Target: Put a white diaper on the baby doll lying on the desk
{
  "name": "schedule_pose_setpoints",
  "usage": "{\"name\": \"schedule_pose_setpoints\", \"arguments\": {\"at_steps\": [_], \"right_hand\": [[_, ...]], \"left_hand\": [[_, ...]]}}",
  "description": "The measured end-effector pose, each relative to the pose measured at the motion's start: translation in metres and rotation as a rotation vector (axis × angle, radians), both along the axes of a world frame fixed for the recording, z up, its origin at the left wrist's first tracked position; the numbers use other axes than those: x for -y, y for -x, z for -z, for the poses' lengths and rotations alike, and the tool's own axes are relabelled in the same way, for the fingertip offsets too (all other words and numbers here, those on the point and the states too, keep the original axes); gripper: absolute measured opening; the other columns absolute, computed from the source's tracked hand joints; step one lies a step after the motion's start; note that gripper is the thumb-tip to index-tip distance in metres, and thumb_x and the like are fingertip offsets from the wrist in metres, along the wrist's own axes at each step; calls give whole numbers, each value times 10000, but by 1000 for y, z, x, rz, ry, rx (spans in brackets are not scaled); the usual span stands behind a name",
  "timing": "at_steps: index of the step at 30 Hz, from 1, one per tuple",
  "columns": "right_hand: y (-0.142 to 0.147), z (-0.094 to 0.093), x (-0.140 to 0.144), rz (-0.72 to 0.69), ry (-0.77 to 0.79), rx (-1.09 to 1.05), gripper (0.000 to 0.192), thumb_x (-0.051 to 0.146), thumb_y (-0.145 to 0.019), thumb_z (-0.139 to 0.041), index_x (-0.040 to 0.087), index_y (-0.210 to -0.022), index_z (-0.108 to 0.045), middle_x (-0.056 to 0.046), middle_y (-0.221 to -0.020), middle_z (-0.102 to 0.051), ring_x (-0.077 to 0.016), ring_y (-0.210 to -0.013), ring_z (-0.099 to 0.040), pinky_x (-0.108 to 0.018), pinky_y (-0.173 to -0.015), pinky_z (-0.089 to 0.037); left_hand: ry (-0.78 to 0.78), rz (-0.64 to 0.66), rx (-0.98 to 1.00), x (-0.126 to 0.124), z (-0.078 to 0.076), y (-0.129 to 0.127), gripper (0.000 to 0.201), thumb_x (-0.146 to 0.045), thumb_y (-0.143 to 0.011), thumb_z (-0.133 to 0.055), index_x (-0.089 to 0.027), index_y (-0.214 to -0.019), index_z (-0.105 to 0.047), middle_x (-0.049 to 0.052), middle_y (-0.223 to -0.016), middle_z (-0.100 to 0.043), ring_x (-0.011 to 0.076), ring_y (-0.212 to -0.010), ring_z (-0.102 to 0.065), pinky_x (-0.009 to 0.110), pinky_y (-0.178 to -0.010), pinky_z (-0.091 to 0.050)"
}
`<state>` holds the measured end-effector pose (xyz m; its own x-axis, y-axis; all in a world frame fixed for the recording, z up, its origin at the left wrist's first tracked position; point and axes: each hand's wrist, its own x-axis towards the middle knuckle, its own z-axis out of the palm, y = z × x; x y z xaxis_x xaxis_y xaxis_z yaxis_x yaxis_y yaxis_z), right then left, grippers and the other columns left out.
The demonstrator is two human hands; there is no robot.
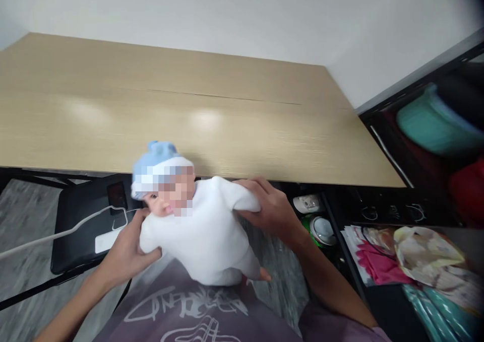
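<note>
A person's left hand (126,251) and right hand (270,211) grip a doll (200,226) in white clothes and blue cap, fingers closed on its sides, held above the lap before a bare wooden table (227,125); a white cable (68,231) lies left, shelves with bags right.

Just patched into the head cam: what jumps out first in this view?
A baby doll in white clothes and a blue knit hat, low in the middle, held at its sides by the left hand and right hand. Behind it stretches a bare light-wood table; at right, a dark shelf with colourful bundles.
</note>
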<state>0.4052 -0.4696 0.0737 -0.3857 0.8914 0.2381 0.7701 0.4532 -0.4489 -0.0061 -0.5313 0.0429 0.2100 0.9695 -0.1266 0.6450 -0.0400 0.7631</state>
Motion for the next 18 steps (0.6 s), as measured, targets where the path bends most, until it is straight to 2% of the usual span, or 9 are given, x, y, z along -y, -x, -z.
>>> {"name": "schedule_pose_setpoints", "arguments": {"at_steps": [3, 8, 14, 18], "right_hand": [[-14, 21, -14, 144, -119, 22, 360, 512, -1117, -651, 293, -1395, -713, -115, -1224, -779, -338, -1083, -779, -466, -856, -690], [-31, 54, -32, 299, -190, 28, 341, 531, -1123, -643, 251, -1298, -725, -110, -1154, -766, -329, -1025, -753, -411, -781, -616], [-34, 68, -56, 372, -183, -19, 374, 537, -1133, -658, 243, -1348, -747, -121, -1201, -761, -333, -1022, -743, -401, -761, -571], [-31, 73, -90, 392, -159, -36, 412, 565, -1148, -625, 248, -1379, -749, -134, -1262, -792, -366, -1127, -754, -439, -851, -595]], "left_hand": [[26, 100, -71, -46, -16, -18, 527, -438, -895, -753, -226, -1343, -575, 33, -1023, -813, 281, -834, -795, 302, -703, -540], [18, 163, -179, -104, -31, -39, 561, -500, -896, -751, -242, -1369, -596, 38, -1025, -821, 305, -869, -796, 319, -733, -498], [-83, 161, -333, -150, -35, -40, 665, -691, -1001, -675, -258, -1504, -637, 110, -1256, -855, 396, -1093, -821, 408, -846, -546], [-175, 102, -427, -181, -29, -37, 777, -848, -1022, -593, -262, -1529, -646, 130, -1219, -855, 423, -1092, -813, 444, -853, -562]]}}
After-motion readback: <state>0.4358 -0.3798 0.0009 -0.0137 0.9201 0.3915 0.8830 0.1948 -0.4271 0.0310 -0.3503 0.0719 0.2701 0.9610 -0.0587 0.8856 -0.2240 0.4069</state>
